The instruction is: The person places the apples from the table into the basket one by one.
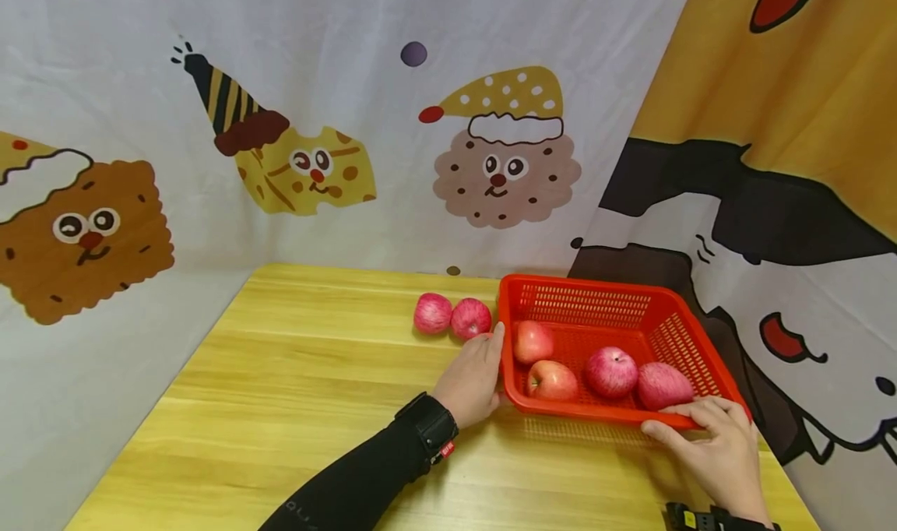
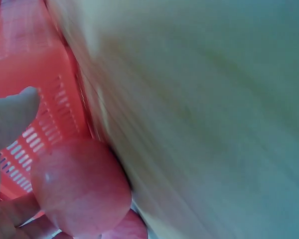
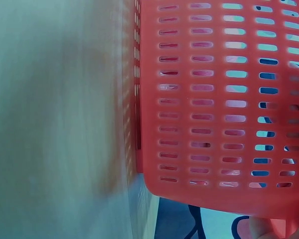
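A red plastic basket [image 1: 589, 282] with slotted walls stands at the right of the wooden table. Several apples lie inside it, among them a pink one [image 1: 612, 372] and a paler one [image 1: 552, 381]. My right hand [image 1: 722, 445] grips the rim at the near right corner, fingers over the edge and thumb in front. Beside the left wall is my left hand [image 1: 469, 379], its thumb extended along the basket and its fingertips at a pink apple [image 2: 82, 186] on the table. Another apple [image 1: 432, 313] sits just left of that one.
The yellow wood-grain table [image 1: 280, 383] extends left of the basket. A printed curtain [image 1: 392, 243] with cartoon biscuits closes off the back and the sides. The table's right edge runs close by the basket.
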Demonstrator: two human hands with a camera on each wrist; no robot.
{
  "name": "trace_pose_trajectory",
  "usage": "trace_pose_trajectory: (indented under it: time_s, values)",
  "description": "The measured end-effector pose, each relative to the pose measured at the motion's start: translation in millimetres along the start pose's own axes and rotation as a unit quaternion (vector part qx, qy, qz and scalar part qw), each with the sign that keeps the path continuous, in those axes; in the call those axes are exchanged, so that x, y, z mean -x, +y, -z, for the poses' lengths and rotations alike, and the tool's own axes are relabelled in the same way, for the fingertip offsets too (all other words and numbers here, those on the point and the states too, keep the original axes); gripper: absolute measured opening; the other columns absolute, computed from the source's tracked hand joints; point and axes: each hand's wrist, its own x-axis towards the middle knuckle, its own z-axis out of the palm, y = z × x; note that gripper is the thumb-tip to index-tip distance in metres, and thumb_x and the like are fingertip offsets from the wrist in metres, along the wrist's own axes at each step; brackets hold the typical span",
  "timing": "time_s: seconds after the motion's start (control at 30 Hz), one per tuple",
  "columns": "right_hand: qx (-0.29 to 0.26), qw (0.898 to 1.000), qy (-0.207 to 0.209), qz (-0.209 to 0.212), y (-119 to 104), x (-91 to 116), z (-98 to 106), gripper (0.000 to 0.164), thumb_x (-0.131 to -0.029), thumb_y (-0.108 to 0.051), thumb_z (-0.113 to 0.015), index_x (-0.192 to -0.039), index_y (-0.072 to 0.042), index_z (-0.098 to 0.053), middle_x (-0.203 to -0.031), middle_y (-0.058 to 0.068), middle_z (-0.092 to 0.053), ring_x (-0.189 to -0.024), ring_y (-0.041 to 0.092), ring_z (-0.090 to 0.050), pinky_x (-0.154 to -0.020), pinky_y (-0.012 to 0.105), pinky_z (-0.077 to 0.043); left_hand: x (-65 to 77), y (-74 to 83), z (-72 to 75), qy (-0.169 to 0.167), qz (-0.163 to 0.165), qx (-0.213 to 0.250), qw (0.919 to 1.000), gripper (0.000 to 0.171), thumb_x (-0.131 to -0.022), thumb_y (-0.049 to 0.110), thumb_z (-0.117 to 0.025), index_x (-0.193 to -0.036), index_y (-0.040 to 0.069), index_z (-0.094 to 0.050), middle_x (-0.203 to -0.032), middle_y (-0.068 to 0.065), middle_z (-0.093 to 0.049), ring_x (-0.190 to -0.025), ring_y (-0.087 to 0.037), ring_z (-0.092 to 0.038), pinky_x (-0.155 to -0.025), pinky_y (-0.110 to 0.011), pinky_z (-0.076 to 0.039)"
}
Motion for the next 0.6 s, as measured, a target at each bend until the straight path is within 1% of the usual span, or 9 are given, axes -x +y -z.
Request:
trace_pose_trajectory:
  time_s: [0.13,0.2,0.3,0.4,0.5,0.6]
  values:
    - [-0.001,1.000,0.000,0.004,0.6,1.1,-0.3,0.034,-0.060,-0.035,-0.105,-0.080,-0.027,-0.079,-0.088,-0.009,-0.071,-0.110,0.015,-0.041,-0.086,0.053,-0.027,-1.4,-3.4,-1.4,-0.007,0.012,-0.037,0.9992,0.115,-0.081,0.038,-0.091,-0.165,-0.006,-0.026,-0.150,-0.012,-0.061,-0.133,-0.027,-0.059,-0.117,-0.038,-0.050]
    - [-0.003,1.000,0.001,0.005,0.9,1.3,-0.5,0.034,-0.060,-0.035,-0.105,-0.080,-0.028,-0.078,-0.087,-0.009,-0.071,-0.110,0.012,-0.040,-0.086,0.053,-0.027,-2.1,-4.4,-1.3,-0.012,0.019,-0.039,0.9990,0.115,-0.081,0.038,-0.091,-0.166,-0.005,-0.026,-0.150,-0.010,-0.061,-0.131,-0.027,-0.058,-0.115,-0.038,-0.051]
    - [-0.002,1.000,0.001,0.007,1.1,1.2,-0.4,0.034,-0.060,-0.035,-0.105,-0.080,-0.028,-0.078,-0.087,-0.010,-0.071,-0.109,0.010,-0.040,-0.085,0.053,-0.027,-2.7,-5.2,-0.3,-0.016,0.026,-0.035,0.9989,0.115,-0.081,0.038,-0.091,-0.166,-0.005,-0.025,-0.151,-0.011,-0.061,-0.132,-0.029,-0.058,-0.118,-0.038,-0.049]
    - [-0.002,1.000,0.001,0.008,0.7,0.7,-0.2,0.034,-0.061,-0.036,-0.105,-0.081,-0.028,-0.078,-0.088,-0.008,-0.071,-0.110,0.014,-0.041,-0.086,0.053,-0.027,-3.7,-5.9,-0.4,-0.012,0.028,-0.033,0.9990,0.112,-0.082,0.035,-0.091,-0.165,-0.006,-0.027,-0.150,-0.012,-0.061,-0.137,-0.028,-0.059,-0.124,-0.038,-0.045]
    - [-0.003,1.000,0.002,0.009,0.6,0.3,-0.2,0.034,-0.061,-0.035,-0.105,-0.080,-0.028,-0.078,-0.088,-0.007,-0.072,-0.110,0.014,-0.041,-0.086,0.053,-0.027,-5.5,-6.6,0.0,-0.003,0.024,-0.040,0.9989,0.105,-0.084,0.032,-0.090,-0.163,-0.006,-0.031,-0.147,-0.013,-0.063,-0.138,-0.027,-0.060,-0.125,-0.039,-0.044]
    - [-0.006,1.000,0.004,0.010,1.2,0.7,-0.1,0.033,-0.060,-0.034,-0.105,-0.080,-0.028,-0.078,-0.088,-0.010,-0.071,-0.110,0.010,-0.039,-0.085,0.052,-0.027,-7.6,-6.9,0.8,0.001,0.022,-0.039,0.9990,0.099,-0.085,0.029,-0.089,-0.162,-0.004,-0.035,-0.144,-0.012,-0.065,-0.136,-0.026,-0.062,-0.124,-0.040,-0.046]
